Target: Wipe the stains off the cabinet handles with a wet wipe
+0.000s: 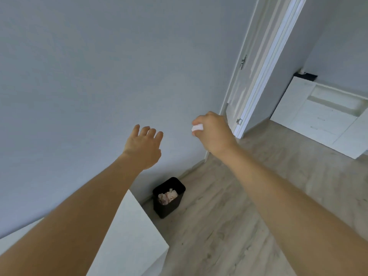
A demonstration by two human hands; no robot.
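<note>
My right hand (214,132) is raised in front of the grey wall and grips a crumpled white wet wipe (197,128), which shows at the fingers. My left hand (144,146) is stretched out beside it, fingers loosely spread, holding nothing. A white cabinet (318,116) with small drawer handles (320,128) stands far off at the right, past the doorway. A second white cabinet top (127,232) lies below my left forearm.
A black waste bin (169,197) with crumpled wipes inside stands on the wooden floor (229,226) against the wall, below my hands. A white door (245,76) with a metal handle stands open at the upper right.
</note>
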